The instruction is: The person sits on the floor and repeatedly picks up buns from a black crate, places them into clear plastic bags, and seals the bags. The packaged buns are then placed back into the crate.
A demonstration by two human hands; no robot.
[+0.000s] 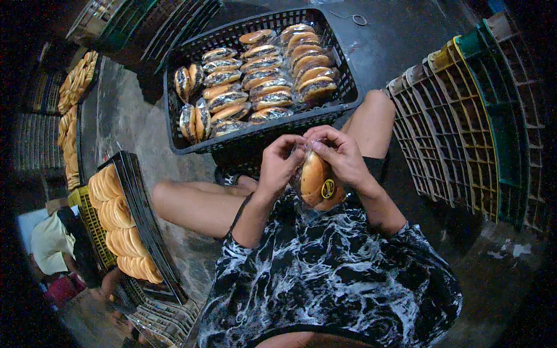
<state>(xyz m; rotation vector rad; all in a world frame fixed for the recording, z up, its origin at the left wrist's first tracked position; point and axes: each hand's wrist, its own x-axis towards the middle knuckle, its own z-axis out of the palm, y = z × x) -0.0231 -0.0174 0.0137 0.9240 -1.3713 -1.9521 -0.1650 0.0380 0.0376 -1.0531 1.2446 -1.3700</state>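
Note:
Both of my hands pinch the gathered top of a clear plastic bag with a bread bun inside. My left hand grips the bag's neck from the left, and my right hand grips it from the right. A round yellow mark shows on the bag's lower front. The bun hangs above my lap, against my black-and-white shirt. Just beyond my hands stands a black plastic crate holding several bagged buns with dark filling, set in rows.
Unwrapped buns fill a dark tray at the left, atop a yellow crate. More bread lies farther left. Stacked plastic crates rise close at the right. Another person is at the lower left.

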